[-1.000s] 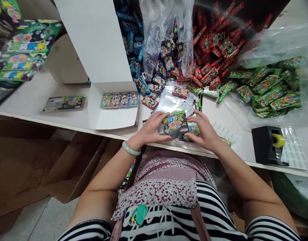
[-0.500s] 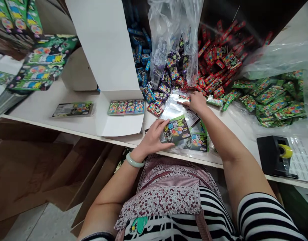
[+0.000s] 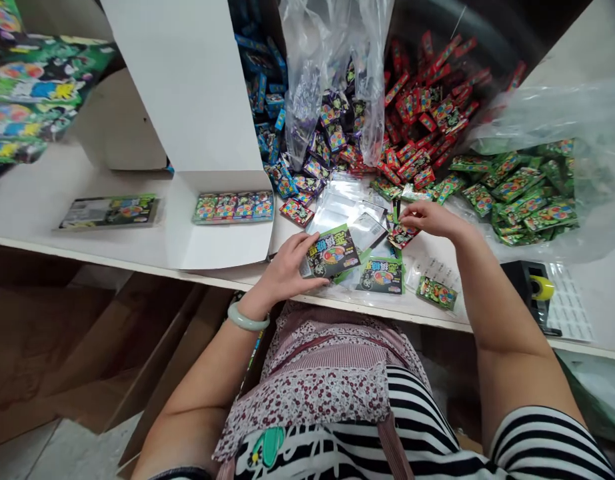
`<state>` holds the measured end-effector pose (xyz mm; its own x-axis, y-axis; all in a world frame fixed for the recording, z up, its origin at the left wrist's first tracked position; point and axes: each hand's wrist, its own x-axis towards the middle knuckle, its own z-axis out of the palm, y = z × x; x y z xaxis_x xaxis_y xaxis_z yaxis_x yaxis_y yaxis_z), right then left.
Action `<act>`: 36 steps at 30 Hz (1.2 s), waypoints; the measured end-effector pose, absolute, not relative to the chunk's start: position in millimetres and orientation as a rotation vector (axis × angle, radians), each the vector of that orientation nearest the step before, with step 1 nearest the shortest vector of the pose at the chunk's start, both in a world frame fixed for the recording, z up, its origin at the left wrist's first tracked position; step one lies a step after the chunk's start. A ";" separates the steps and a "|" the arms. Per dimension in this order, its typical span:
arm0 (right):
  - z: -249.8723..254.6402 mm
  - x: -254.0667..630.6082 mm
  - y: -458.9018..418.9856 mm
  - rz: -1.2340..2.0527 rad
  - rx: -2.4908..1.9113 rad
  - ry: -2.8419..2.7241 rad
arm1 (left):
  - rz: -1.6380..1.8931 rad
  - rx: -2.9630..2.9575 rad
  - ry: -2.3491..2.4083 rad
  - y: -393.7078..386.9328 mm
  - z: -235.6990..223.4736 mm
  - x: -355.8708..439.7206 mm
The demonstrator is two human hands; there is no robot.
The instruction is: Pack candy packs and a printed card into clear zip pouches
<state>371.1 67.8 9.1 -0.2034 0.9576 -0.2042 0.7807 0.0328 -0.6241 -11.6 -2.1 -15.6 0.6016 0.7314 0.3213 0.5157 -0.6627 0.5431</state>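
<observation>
My left hand (image 3: 292, 268) grips the left edge of a black and green printed plastic bag (image 3: 336, 252), thumb below and fingers on top. To the right, my right hand (image 3: 430, 219) is closed, its fingertips pinching a small red candy packet (image 3: 402, 236) just above the table. Flat clear bags (image 3: 332, 203) with printed fronts lie fanned out between the hands. Another printed bag (image 3: 382, 275) is near the table's front edge. A green candy packet (image 3: 436, 292) sits below my right hand, beside a small sheet of labels.
Loose blue (image 3: 270, 100), purple (image 3: 332, 120), red (image 3: 427, 113) and green packets (image 3: 532, 193) are heaped along the back. An open white box (image 3: 222, 250) holds a row of packets. A filled bag (image 3: 110, 211) lies left of it. At right is a black tape dispenser (image 3: 521, 287).
My right hand has moved right and toward me, from the clear bags to beside them, with the red packet. My left hand still grips the printed bag. The view has shifted right.
</observation>
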 end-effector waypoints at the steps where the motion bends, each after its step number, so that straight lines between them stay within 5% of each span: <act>1: 8.9 379.3 63.7 0.821 -1.856 -2.116 | 0.726 2.434 0.998 -1.8 -16.0 -8.8; 5: 0.8 389.3 41.0 0.402 -2.021 -2.078 | 0.657 2.418 1.004 0.7 -15.6 3.2; 10: -17.5 383.4 5.1 0.282 -2.135 -2.172 | 0.630 2.438 0.998 6.2 -14.8 8.0; 21: 59.3 346.4 -41.9 0.529 -1.137 -2.414 | 0.690 2.500 0.905 6.8 -8.0 18.5; 36: 77.8 333.6 -40.6 0.536 -1.237 -2.692 | 0.644 2.535 0.722 1.3 -9.6 12.9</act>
